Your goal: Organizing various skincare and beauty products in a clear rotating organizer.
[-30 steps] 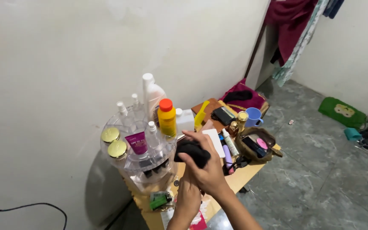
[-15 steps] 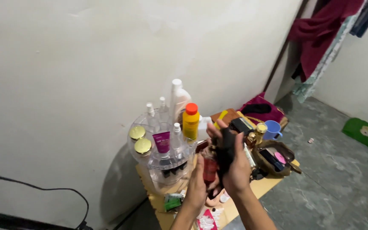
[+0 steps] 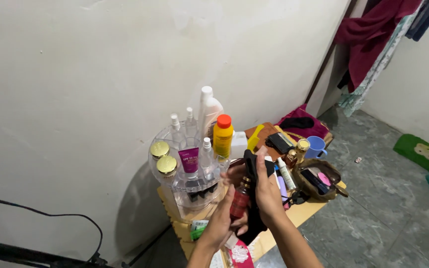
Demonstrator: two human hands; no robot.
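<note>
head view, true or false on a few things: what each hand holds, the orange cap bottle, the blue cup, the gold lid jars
1. The left hand holds a small red bottle. True.
2. The right hand holds a white towel. False: it holds a black cloth.
3. The yellow bottle with the orange cap stands in the clear round organiser. True.
4. The blue cup sits on the floor. False: it stands on the table.
5. Two gold-lidded jars sit in the organiser. True.

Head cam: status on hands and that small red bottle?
Left hand grips small red bottle, upright. Right hand presses black cloth against it. Clear round organizer close by on the left, not touching.
</note>
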